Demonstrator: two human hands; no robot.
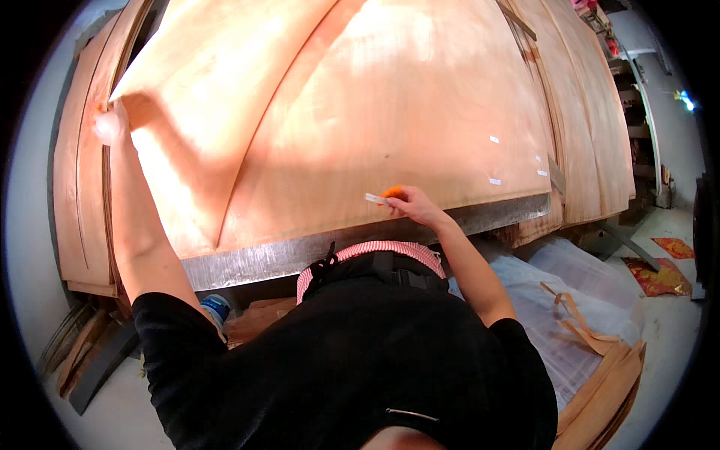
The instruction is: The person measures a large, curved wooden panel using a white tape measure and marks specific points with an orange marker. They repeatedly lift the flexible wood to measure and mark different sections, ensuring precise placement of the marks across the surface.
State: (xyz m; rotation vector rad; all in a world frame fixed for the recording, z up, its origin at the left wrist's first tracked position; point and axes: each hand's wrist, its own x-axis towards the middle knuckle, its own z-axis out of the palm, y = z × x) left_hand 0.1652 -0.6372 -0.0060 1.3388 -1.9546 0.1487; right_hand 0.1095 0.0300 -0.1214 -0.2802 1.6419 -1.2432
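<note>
Veneer sheets [390,112], thin and pale orange-brown, lie stacked across a wide tabletop [300,255] whose grey near edge runs in front of the person. The left hand [111,124] is stretched far out to the left and pinches the corner of the top veneer sheet [187,97]; its grip is closed on that corner, which is lifted off the stack so that the sheet curls upward and throws a shadow on the sheet beneath. The right hand [411,204] rests at the near edge of the stack, just above the tabletop's grey rim, with its grip closed around a small utility knife [382,196] that has an orange body and a pale blade end pointing left, lying against the wood. Small white tape patches [494,181] dot the sheet to the right of that hand. Further veneer sheets [592,120] lean at the right, well apart from both hands. Below the tabletop on the right lie clear plastic sheeting [555,300] and brown strips of veneer [600,375]; a blue bottle cap [217,306] shows beside the left arm.
</note>
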